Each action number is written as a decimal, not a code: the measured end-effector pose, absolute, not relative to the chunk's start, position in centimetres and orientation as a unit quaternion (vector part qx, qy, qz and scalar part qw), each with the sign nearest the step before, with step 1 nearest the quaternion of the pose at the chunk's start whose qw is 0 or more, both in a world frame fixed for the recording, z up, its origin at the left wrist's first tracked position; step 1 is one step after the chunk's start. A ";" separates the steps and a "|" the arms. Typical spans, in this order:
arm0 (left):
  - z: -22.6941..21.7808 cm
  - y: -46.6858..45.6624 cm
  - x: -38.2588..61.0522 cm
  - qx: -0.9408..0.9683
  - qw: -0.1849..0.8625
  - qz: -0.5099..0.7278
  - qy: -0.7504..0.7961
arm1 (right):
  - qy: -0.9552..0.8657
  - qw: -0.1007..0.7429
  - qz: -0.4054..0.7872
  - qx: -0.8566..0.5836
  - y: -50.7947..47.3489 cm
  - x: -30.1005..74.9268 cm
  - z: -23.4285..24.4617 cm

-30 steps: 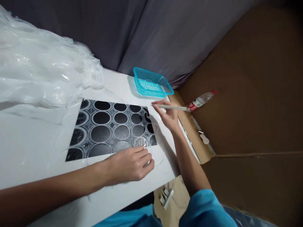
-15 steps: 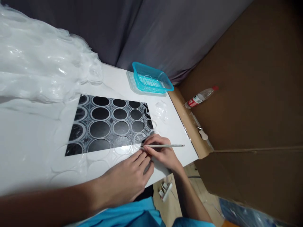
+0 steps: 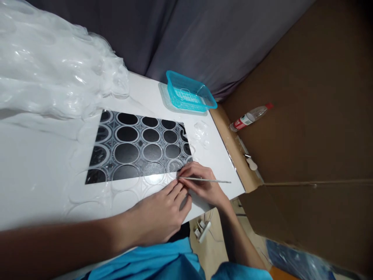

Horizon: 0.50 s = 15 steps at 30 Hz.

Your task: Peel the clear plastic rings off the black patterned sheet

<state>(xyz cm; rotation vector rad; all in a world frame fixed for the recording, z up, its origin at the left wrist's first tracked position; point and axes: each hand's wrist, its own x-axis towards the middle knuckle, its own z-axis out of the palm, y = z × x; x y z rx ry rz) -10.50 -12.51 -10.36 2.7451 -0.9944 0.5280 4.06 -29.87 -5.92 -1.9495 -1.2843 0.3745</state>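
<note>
A clear plastic sheet (image 3: 125, 198) with round cut-outs lies on the white table, partly over a black rectangle (image 3: 126, 153) that shows its rings. My left hand (image 3: 163, 212) rests on the sheet near the table's front edge, fingers stretched out and thumb apart, with nothing visible in it. Pinched in my right hand (image 3: 204, 182) is a thin pale stick-like tool (image 3: 217, 181). Its tip points left, close to my left fingertips and the sheet's lower right part. Whether the tip touches the sheet is hidden by my fingers.
A heap of clear plastic sheets (image 3: 58, 66) fills the back left. Toward the back stands a blue plastic basket (image 3: 192, 91). Crumpled clear plastic (image 3: 201, 134) lies right of the black rectangle. A red-capped bottle (image 3: 250, 117) is beside the cardboard wall (image 3: 314, 116). Below is a power strip (image 3: 203, 231).
The whole view has shifted slightly, with the table things a little higher and further right. Both hands keep nearly the same place on the sheet, the right still pinching the tool.
</note>
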 end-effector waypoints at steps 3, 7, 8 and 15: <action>-10.2 -12.5 -10.4 0.920 0.090 0.175 -0.339 | -0.571 0.304 0.098 -0.756 -29.9 4.0 -5.7; -9.9 -12.5 -10.5 0.921 0.095 0.176 -0.335 | -0.644 0.186 0.014 -0.742 -30.2 3.4 -6.1; -9.8 -12.5 -10.5 0.921 0.098 0.178 -0.332 | -0.652 0.170 -0.001 -0.739 -30.2 3.3 -6.2; -9.6 -12.3 -10.3 0.924 0.122 0.166 -0.322 | -0.667 0.157 -0.053 -0.726 -30.4 3.3 -7.1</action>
